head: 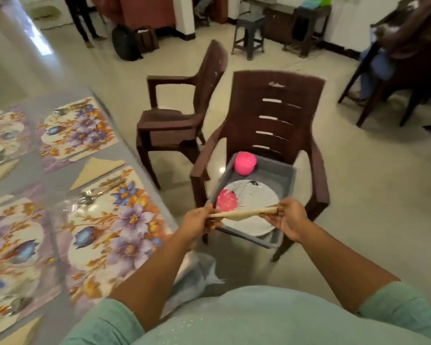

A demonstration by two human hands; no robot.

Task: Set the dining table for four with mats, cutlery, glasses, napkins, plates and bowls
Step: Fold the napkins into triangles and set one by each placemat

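Observation:
A beige folded napkin [241,213] is stretched between my left hand [200,220] and my right hand [288,217]; each hand pinches one end. Below it, a grey tub [284,175] on a brown chair [271,115] holds a white plate [254,192] with a pink bowl [226,200] on it and an upturned pink bowl [245,162]. On the grey table [127,148] at the left lie several floral mats [115,225]. The nearest mat carries cutlery [95,192], with a folded napkin [97,170] beside it.
A second brown chair [177,115] stands beyond the table's corner. A crumpled plastic bag [197,272] lies on the floor by my legs. Farther back are a grey stool [249,33], dark bags [132,41], a standing person's legs [82,18] and a seated person [388,53].

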